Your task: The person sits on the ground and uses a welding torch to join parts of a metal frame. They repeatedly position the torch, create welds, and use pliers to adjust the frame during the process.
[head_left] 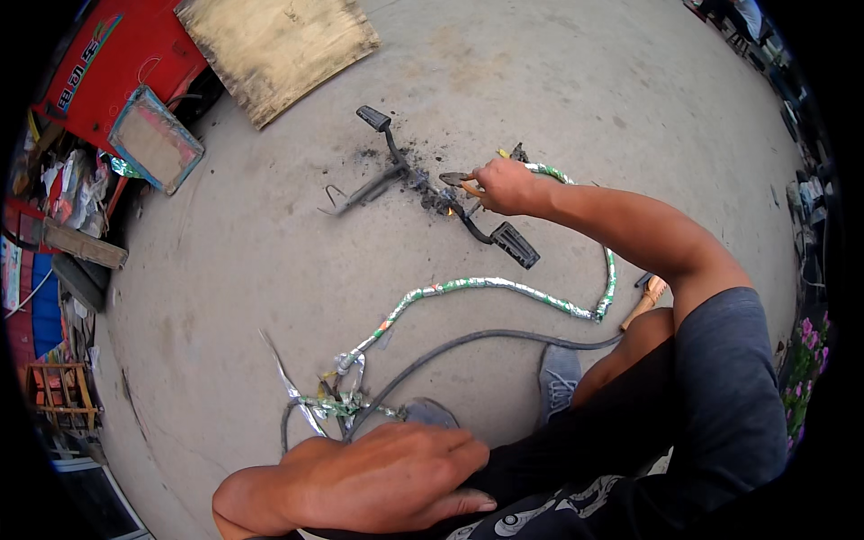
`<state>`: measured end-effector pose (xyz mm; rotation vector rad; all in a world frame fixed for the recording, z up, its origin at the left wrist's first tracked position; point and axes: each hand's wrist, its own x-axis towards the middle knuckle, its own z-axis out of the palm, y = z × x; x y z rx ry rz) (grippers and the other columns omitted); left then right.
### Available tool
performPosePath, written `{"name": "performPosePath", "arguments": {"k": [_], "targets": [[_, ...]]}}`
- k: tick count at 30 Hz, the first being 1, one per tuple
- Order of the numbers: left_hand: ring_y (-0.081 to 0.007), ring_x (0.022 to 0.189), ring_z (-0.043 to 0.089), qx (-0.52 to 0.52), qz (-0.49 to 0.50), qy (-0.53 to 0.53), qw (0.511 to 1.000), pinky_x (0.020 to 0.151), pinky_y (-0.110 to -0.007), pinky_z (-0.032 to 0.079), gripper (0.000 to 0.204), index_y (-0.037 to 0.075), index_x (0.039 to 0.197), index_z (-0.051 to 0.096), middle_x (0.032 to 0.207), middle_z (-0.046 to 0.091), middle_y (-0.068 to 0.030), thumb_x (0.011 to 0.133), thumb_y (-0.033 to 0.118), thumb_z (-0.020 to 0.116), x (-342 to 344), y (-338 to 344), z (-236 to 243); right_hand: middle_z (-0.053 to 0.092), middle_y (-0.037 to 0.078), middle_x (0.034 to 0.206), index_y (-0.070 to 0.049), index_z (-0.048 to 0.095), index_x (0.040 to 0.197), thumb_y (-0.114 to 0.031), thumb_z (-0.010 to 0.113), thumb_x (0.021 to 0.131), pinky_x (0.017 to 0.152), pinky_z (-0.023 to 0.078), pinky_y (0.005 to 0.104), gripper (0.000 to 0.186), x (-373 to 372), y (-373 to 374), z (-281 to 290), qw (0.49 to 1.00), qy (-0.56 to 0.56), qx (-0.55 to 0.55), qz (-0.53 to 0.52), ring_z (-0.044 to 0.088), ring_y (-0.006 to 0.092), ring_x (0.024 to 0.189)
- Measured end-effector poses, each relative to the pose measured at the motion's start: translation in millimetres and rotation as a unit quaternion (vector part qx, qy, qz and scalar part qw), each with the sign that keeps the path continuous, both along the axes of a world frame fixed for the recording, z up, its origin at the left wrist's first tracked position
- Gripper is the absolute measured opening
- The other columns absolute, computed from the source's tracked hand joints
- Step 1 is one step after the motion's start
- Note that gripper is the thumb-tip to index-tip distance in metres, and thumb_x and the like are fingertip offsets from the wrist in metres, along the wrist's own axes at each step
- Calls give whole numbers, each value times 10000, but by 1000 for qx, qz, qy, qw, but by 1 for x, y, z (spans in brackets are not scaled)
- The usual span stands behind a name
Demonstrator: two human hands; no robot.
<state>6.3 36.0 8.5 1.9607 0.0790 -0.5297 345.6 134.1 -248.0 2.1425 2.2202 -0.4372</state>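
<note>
My right hand (504, 187) is closed on pliers (454, 178) with orange handles, over a black metal assembly (396, 171) with two pedals. Dark crumbs surround the assembly, and a small flame (450, 211) shows on it. A hose wrapped in silver-green foil (490, 282) runs from behind that hand across the floor to a foil-covered tangle (346, 405). My left hand (418, 468) rests over my leg at the bottom, fingers loosely bent, thumb apart, nothing visible in it. A black hose (486, 335) curves between my feet and the foil hose.
A red vehicle (135, 45), a plywood board (274, 49), a framed panel (157, 144) and piled scrap (72, 198) line the left. A wooden-handled object (648, 301) lies beside my right knee. A person (742, 18) sits far off at top right. Pink flowers (810, 346) edge the right.
</note>
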Motion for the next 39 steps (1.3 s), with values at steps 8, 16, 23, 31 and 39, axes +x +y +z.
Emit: {"name": "performPosePath", "arguments": {"k": [8,16,23,31,39], "targets": [[-441,881,654,2,8,5,1000,752,-505,525,388,-30,981,570,951,629,-213,1006,353,624,0,-2,1,731,200,960,-37,735,998,-234,648,906,806,576,490,234,-9,-4,9,1000,-11,20,6,706,397,948],[-440,891,644,3,8,4,1000,750,-504,517,391,-29,971,561,931,616,-215,1009,355,622,-1,-2,1,733,214,1012,1,732,1067,-271,734,851,812,564,463,348,6,-3,33,996,42,-75,-1,695,390,959],[-438,884,636,10,13,22,1000,748,-508,510,405,-21,974,560,934,610,-204,1016,378,608,-4,3,-7,737,213,1123,44,698,1224,-319,805,803,876,551,377,567,-8,-59,88,925,289,-245,15,704,298,1023],[-397,874,665,26,1,49,998,757,-455,533,409,2,1056,619,937,659,-167,983,402,663,15,15,-26,740,173,1012,-4,704,1195,-364,798,832,825,540,403,520,-39,-225,-4,853,366,-370,-35,695,298,933],[-380,845,664,13,42,132,990,724,-433,528,387,23,1063,635,917,656,-144,975,396,680,47,30,-39,729,205,1140,56,639,1308,-280,708,906,944,557,410,529,-60,-237,-62,820,490,-278,-100,701,336,1059]]}}
